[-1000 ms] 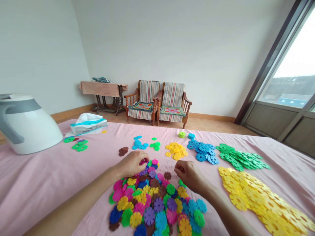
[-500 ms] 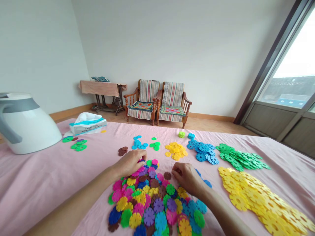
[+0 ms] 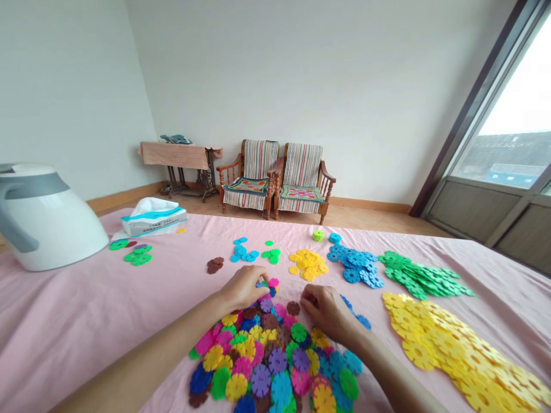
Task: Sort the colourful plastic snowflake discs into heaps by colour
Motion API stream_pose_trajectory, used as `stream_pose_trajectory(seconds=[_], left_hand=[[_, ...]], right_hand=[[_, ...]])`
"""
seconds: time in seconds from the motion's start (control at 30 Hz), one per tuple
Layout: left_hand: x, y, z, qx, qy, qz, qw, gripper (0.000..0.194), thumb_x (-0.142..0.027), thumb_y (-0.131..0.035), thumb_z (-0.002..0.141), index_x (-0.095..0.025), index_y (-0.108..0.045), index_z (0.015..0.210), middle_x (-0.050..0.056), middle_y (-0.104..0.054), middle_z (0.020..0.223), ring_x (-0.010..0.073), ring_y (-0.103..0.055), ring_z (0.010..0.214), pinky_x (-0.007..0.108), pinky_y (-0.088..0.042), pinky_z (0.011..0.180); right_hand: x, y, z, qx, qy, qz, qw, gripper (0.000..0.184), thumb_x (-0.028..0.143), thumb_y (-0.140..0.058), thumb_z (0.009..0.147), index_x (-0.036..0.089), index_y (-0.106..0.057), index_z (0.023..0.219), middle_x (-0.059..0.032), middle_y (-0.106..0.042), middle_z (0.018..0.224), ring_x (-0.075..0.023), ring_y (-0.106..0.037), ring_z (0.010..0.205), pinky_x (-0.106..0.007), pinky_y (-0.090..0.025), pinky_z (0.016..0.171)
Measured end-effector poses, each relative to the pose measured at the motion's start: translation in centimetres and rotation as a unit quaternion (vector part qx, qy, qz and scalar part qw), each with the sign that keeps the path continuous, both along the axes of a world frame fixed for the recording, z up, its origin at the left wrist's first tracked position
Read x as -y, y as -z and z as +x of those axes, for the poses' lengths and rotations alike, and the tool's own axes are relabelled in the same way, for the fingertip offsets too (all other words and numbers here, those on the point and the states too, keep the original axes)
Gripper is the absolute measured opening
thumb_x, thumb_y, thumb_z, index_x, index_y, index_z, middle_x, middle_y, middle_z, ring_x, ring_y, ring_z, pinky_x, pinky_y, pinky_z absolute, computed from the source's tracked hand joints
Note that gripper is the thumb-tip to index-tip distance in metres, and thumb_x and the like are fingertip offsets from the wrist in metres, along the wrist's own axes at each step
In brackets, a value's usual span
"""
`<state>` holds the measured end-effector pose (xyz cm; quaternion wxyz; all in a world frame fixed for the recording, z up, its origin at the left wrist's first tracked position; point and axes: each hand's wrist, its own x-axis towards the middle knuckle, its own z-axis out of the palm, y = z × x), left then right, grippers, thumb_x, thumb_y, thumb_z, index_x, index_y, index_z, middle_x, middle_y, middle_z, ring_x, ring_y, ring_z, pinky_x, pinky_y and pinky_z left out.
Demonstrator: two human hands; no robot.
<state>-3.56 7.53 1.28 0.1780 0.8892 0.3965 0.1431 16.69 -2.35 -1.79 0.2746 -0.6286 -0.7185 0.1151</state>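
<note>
Pink bedsheet (image 3: 86,321) holds many-coloured snowflake discs (image 3: 267,355), left hand (image 3: 244,288) and right hand (image 3: 326,313) curled, grip unclear

the left hand (image 3: 245,288) touches the far edge of a mixed heap of plastic snowflake discs (image 3: 262,358), and the right hand (image 3: 327,312) curls just beside a brown disc (image 3: 293,308). a yellow pile (image 3: 447,355), a green pile (image 3: 424,281) and a blue pile (image 3: 355,267) lie apart on the pink bedsheet (image 3: 64,321).

The near part of the mixed pile of plastic snowflake discs (image 3: 271,358) is cut off by the bottom edge of the frame. The left hand (image 3: 243,288) hides what its fingers (image 3: 258,275) touch, and the left edge cuts off the white appliance (image 3: 47,221).
</note>
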Motion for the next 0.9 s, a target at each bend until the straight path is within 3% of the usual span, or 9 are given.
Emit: stream_pose_trajectory(seconds=[0.33,0.53,0.7,0.8,0.9], left_hand=[[-0.3,0.1,2.0,-0.044,0.004,0.008,0.999,0.018,-0.027,-0.067,0.063,-0.017,-0.06,0.077,0.004,-0.063,0.08,0.0216,-0.058,0.079,0.024,-0.038,0.063],[-0.2,-0.2,1.3,-0.054,0.046,-0.013,0.997,0.019,-0.028,-0.069,0.06,-0.019,-0.061,0.075,-0.002,-0.06,0.07,0.0157,-0.056,0.068,0.019,-0.035,0.055],[-0.3,-1.1,0.4,-0.115,0.095,-0.071,0.986,0.016,-0.029,-0.069,0.059,-0.018,-0.063,0.07,-0.003,-0.059,0.062,0.0135,-0.052,0.057,0.019,-0.031,0.049],[-0.1,-1.5,0.4,-0.089,0.077,-0.035,0.992,0.015,-0.025,-0.064,0.064,-0.018,-0.064,0.078,-0.001,-0.062,0.068,0.0153,-0.056,0.064,0.02,-0.035,0.055],[0.4,-1.7,0.8,-0.065,0.078,0.0,0.995,0.027,-0.019,-0.061,0.065,-0.021,-0.064,0.092,-0.001,-0.063,0.075,0.0166,-0.058,0.071,0.021,-0.038,0.061]], right_hand=[[-0.1,-0.2,0.0,-0.002,-0.001,-0.006,1.0,0.015,0.016,-0.043,0.078,0.017,-0.054,0.067,0.0002,-0.058,0.062,-0.0102,-0.051,0.057,-0.02,-0.027,0.052],[0.0,-0.3,0.0,0.002,-0.003,-0.005,1.0,0.015,0.015,-0.043,0.078,0.017,-0.053,0.067,0.0002,-0.057,0.062,-0.0101,-0.051,0.058,-0.02,-0.027,0.053],[0.1,-0.4,-0.1,0.004,-0.007,0.001,1.0,0.015,0.014,-0.043,0.078,0.017,-0.053,0.068,-0.0001,-0.058,0.063,-0.01,-0.051,0.059,-0.019,-0.028,0.053],[0.2,-0.5,-0.1,0.006,-0.004,-0.001,1.0,0.014,0.014,-0.043,0.077,0.017,-0.053,0.067,0.0001,-0.058,0.062,-0.0098,-0.051,0.058,-0.019,-0.027,0.052],[0.2,-0.6,-0.2,0.007,-0.003,0.0,1.0,0.014,0.013,-0.044,0.077,0.017,-0.054,0.068,-0.0001,-0.059,0.063,-0.01,-0.052,0.058,-0.019,-0.028,0.053]])
